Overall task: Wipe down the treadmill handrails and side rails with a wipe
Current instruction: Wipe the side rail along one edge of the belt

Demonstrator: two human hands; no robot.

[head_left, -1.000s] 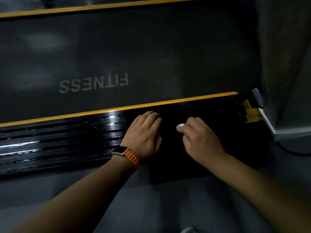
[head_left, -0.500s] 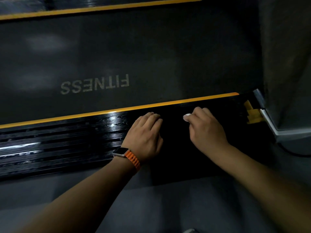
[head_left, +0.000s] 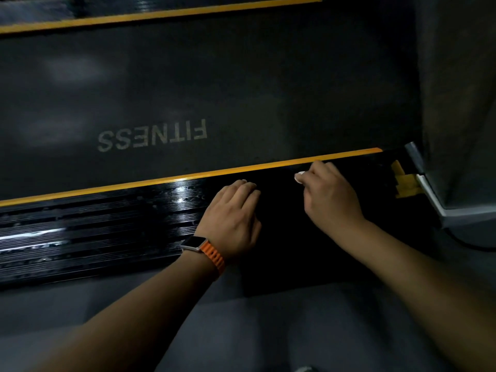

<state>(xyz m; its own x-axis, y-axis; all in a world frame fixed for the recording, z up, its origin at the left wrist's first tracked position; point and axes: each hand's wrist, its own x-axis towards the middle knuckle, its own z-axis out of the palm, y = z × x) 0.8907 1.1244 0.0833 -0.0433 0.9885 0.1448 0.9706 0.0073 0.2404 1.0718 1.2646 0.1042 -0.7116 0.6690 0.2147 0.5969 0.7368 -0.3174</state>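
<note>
Head view: a small white wipe (head_left: 300, 177) is pinched in the right grip (head_left: 332, 198) on the black ribbed side rail (head_left: 107, 229); the left grip (head_left: 233, 213) is laid released alongside. Yellow tape (head_left: 405, 185) just beyond could be snagged by the wipe.

Across the middle of the frame runs the black ribbed side rail (head_left: 94, 232), edged by a yellow stripe (head_left: 188, 177) against the dark belt (head_left: 241, 76) printed "FITNESS". The left hand (head_left: 233, 213), with a watch (head_left: 204, 248) on an orange band, rests palm down on the rail at centre. Just right of it, the right hand (head_left: 330, 194) pinches a small white wipe (head_left: 300, 176) against the rail. Yellow tape (head_left: 405, 183) sits at the rail's right end.
</note>
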